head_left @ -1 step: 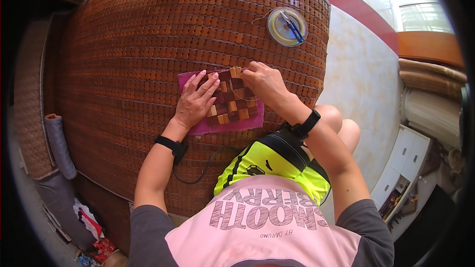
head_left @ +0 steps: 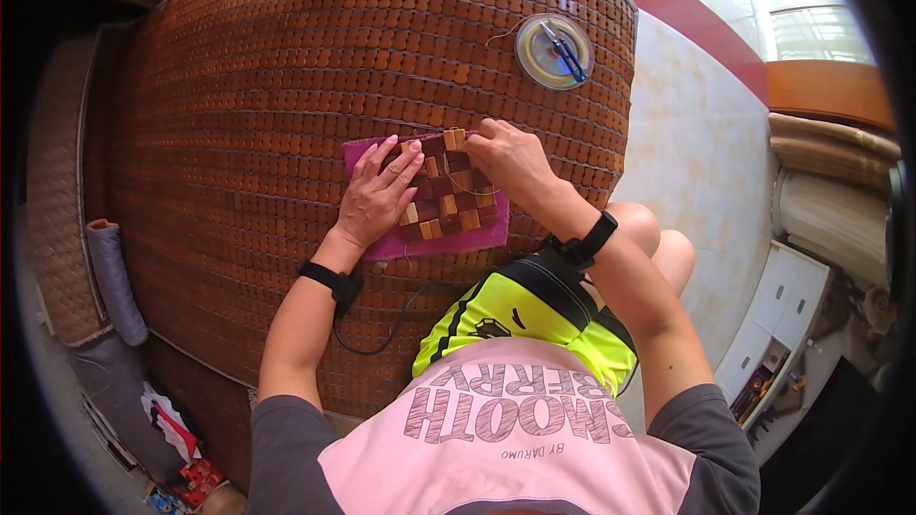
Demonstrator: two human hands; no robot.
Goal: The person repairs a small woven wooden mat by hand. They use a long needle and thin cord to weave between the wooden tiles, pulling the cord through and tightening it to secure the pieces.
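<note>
A small checkered piece of light and dark wooden blocks [head_left: 449,204] lies on a pink cloth [head_left: 389,250]. My left hand [head_left: 373,195] rests over its left side, fingers stretched out and pressing on the blocks. At the far right corner my right hand [head_left: 510,160] is closed in a pinch, and what sits between its fingertips is hidden. A thin tan cord [head_left: 456,183] loops across the blocks toward the right hand. Near the far edge stands one lighter block [head_left: 454,139].
Everything lies on a brown tile mat [head_left: 239,153] covering a bed-like surface. Farther right on it is a round spool [head_left: 536,65] with blue-handled snips [head_left: 571,61] on top. A black cable [head_left: 389,336] runs from my left wristband. A white cabinet [head_left: 778,310] stands at right.
</note>
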